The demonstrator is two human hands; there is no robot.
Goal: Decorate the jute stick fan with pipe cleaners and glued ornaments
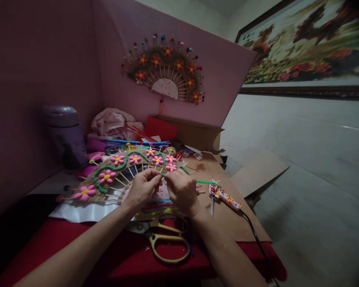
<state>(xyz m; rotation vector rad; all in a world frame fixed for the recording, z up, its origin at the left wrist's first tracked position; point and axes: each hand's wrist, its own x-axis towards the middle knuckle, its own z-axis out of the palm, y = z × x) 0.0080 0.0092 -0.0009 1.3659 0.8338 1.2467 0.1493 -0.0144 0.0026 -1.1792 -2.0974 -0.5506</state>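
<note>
My left hand and my right hand meet over the fan, both with fingers pinched on a green pipe cleaner. One end shows between my fingertips, and the rest runs out to the right past my right hand. Beneath them lies a fan-shaped craft piece of twine and thin sticks. Pink flowers with yellow centres and a wavy green pipe cleaner strip decorate it. My hands cover part of its lower middle and right side.
Gold-handled scissors lie near the front edge. To the right, a patterned glue gun with a black cord rests on cardboard. A purple bottle stands at left. A finished-looking fan hangs on the pink panel.
</note>
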